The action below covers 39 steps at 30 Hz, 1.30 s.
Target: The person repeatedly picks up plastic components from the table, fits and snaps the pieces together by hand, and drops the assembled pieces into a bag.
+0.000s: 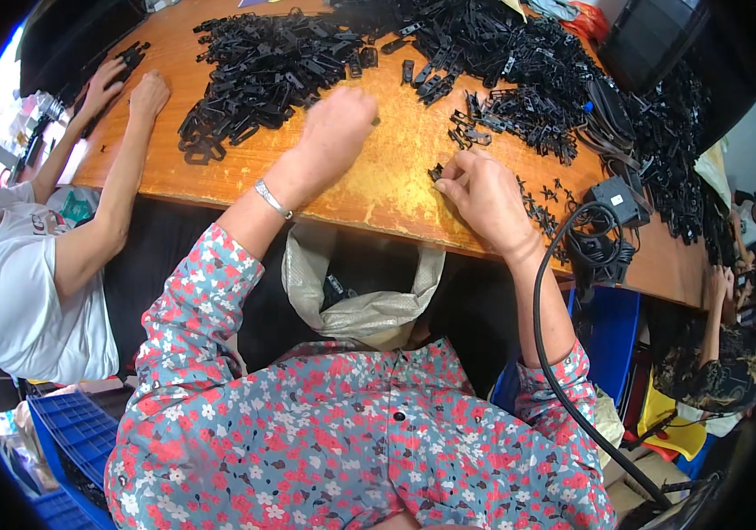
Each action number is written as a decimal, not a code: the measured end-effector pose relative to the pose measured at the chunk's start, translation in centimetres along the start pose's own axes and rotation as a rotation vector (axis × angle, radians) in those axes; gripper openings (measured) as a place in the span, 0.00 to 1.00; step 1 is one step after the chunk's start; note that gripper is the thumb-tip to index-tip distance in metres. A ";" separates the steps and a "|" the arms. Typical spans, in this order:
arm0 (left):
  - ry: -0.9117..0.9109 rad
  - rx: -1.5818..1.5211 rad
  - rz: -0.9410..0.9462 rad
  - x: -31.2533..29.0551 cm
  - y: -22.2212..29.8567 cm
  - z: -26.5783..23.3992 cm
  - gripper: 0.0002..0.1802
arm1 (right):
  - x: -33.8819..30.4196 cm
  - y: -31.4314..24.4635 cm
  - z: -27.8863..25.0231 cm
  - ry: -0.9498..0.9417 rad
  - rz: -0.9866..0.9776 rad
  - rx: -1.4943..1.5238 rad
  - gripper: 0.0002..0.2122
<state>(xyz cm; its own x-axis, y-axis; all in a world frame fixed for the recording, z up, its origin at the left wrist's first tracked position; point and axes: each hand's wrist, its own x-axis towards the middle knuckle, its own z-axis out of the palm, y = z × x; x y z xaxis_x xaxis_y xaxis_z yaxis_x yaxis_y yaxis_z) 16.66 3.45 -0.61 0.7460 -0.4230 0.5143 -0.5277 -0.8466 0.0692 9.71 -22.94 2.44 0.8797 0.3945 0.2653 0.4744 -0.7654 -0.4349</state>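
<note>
My left hand is over the wooden table, its fingers curled closed and a little blurred. A dark speck shows by its fingertips, but what it holds is hidden. Beside it lies a heap of black plastic clips. Nearer the front edge, my right hand pinches a small black plastic part between thumb and fingers. Some loose black pieces lie just beyond that hand, and small black cross-shaped parts are scattered to its right.
A white woven sack hangs open below the table edge. More black parts cover the back right. A black power adapter with coiled cable sits at right. Co-workers sit at left, near a hand, and far right. Blue crates stand lower left.
</note>
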 end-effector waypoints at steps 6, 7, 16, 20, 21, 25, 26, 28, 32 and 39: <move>-0.002 -0.297 0.045 -1.9 4.3 -1.8 0.10 | -0.2 0.5 0.8 0.071 0.094 0.113 0.07; 0.015 -0.321 0.045 -2.2 4.6 -2.0 0.11 | -0.2 0.3 0.9 0.073 0.096 0.086 0.08; 0.018 -0.457 -0.068 -4.3 3.9 -1.9 0.17 | 0.2 -0.3 1.1 0.049 0.132 0.002 0.06; 0.020 -0.524 -0.155 -4.8 3.6 -1.9 0.21 | 1.2 -2.2 1.3 0.103 0.115 0.079 0.07; 0.037 -0.519 -0.151 -5.0 3.4 -1.8 0.23 | 1.5 -2.6 1.6 0.099 0.111 0.081 0.07; 0.045 -0.533 -0.169 -4.8 3.5 -1.7 0.27 | 3.2 -3.8 2.5 0.103 0.067 0.011 0.06; 0.047 -0.533 -0.170 -4.8 3.5 -1.7 0.27 | 3.6 -3.7 2.8 0.100 0.059 0.030 0.06; 0.043 -0.550 -0.175 -4.8 3.5 -1.7 0.28 | 4.3 -3.6 3.3 0.093 0.048 0.051 0.06; 0.045 -0.538 -0.168 -4.8 3.3 -1.6 0.28 | 5.4 -3.0 4.7 0.062 -0.022 -0.054 0.06; 0.042 -0.540 -0.165 -4.4 3.4 -1.6 0.28 | 5.9 -3.1 5.0 0.075 -0.088 -0.182 0.03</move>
<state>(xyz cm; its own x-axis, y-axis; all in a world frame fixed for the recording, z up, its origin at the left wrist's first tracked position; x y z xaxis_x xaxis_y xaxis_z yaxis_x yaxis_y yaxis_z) 10.89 2.96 -1.28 0.8254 -0.2761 0.4924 -0.5464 -0.6104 0.5735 13.58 -15.68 1.04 0.8271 0.4302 0.3617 0.5298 -0.8116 -0.2462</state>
